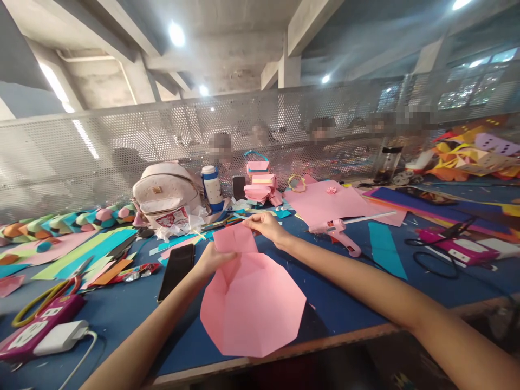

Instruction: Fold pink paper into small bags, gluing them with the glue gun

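A pink paper piece [260, 309] is held over the front of the table, its many-sided broad part toward me and a narrower flap at its far end. My left hand [215, 257] is closed on the left side of that flap, thumb lying across the paper. At the flap's far right corner, the fingertips of my right hand [264, 223] are pinched together at the paper's edge. A black phone [177, 271] lies just left of my left hand. Right of my right hand rests a pink glue gun [339, 235] with a white glue stick in it.
Scissors [52, 298] and a purple power strip [40, 325] lie at left. A white backpack [166, 192], a bottle [212, 189] and pink paper boxes [260, 187] stand behind. Pink sheets [325, 200] and another power strip [457, 246] are at right. A perforated partition [170, 130] runs along the back.
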The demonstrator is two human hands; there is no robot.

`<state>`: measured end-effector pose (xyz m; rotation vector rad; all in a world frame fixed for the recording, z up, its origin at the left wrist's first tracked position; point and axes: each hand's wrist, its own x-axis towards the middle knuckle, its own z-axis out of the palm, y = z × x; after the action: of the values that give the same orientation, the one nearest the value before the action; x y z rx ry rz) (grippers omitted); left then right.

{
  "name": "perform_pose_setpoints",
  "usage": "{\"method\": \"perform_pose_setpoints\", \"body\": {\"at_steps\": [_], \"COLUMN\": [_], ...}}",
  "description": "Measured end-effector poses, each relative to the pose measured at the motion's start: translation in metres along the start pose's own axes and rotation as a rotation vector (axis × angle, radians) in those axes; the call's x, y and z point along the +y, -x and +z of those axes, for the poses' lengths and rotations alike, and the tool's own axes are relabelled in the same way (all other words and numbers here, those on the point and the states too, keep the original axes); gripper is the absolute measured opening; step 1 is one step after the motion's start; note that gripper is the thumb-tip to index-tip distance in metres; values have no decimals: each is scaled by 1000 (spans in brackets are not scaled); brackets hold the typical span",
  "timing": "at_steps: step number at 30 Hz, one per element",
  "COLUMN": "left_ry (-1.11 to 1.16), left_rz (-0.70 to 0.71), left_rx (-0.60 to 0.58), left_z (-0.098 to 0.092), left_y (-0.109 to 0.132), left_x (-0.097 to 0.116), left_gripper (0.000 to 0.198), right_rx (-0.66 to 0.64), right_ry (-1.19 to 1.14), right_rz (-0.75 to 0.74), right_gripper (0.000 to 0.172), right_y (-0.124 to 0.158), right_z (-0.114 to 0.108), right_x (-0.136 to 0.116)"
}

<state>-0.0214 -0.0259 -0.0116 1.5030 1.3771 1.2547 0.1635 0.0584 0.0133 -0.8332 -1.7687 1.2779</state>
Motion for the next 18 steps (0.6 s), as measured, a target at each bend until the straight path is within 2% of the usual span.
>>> {"method": "perform_pose_setpoints", "body": {"at_steps": [5, 9, 13, 18], "left_ry": [4, -20, -48, -55], "left_rz": [51, 65, 58, 32], "left_rx": [33, 41, 41, 50], "left_z": [-2, -1, 2, 1], "left_y": [-4, -4, -2, -1], "left_x": [-2, 0, 2, 5], "left_gripper": [40, 39, 36, 35], "right_rx": [-270, -408, -460, -457], "right_ry": [111, 217, 295, 360], "right_rz": [96, 136, 126, 10], "right_gripper": [47, 40, 31, 27], "right_y": [4, 5, 6, 9], "right_z": [-4, -6, -7, -5], "right_x": [2, 3, -1, -10]}}
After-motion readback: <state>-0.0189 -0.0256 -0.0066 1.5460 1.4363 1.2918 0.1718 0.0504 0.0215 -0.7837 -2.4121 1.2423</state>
